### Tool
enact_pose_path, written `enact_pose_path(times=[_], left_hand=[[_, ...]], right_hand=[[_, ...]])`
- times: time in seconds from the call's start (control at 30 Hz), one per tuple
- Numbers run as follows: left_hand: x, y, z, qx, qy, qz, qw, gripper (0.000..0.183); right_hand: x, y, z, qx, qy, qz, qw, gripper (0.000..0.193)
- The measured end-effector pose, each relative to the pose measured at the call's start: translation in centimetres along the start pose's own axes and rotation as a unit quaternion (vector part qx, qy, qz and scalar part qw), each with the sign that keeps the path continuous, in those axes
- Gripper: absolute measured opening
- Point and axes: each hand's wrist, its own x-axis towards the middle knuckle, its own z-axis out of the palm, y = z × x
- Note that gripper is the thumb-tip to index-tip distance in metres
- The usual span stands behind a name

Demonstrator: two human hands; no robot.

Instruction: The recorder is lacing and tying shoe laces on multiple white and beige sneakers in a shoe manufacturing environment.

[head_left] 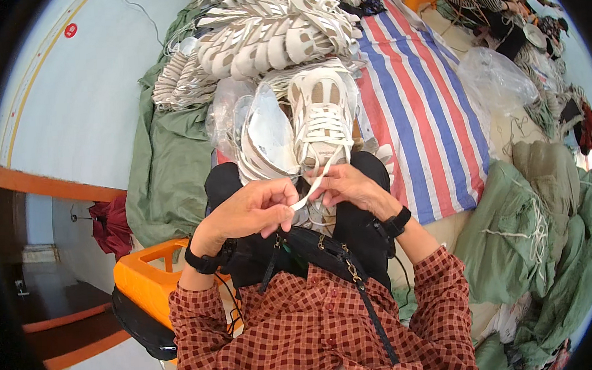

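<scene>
A beige and white shoe upper (319,93) lies in front of me between my knees, its toe pointing away. White laces cross its tongue. One loose white shoelace (320,180) runs from the upper down between my hands. My left hand (260,205) pinches it between thumb and fingertips, below and left of the upper. Fingers curled, my right hand (349,186) grips the same lace just beneath the upper's near end. Beside the upper on its left are more pale upper pieces (267,136).
Beyond lies a big heap of stacked uppers (268,42). A striped red, white and blue sheet (416,105) spreads to the right, with green sacks (506,234) nearer me. Green cloth (167,158) lies left, and an orange stool (147,280) stands by my left arm.
</scene>
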Motion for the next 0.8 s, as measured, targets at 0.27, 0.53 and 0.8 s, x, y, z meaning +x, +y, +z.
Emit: enact_pose_path(times=[0.27, 0.53, 0.8], left_hand=[[-0.8, -0.6, -4.9, -0.187, 0.224, 0.224, 0.93, 0.022], [0.5, -0.8, -9.8, -0.305, 0.32, 0.37, 0.817, 0.033], [4.4, -1.6, -9.8, 0.249, 0.494, 0.206, 0.807, 0.016]], right_hand=[[-3.6, -1.1, -0.9, -0.191, 0.053, -0.115, 0.973, 0.022], [-6.9, -2.3, -10.2, -0.185, 0.428, -0.282, 0.839, 0.015], [-6.4, -2.0, -18.8, 0.376, 0.351, -0.407, 0.755, 0.025]])
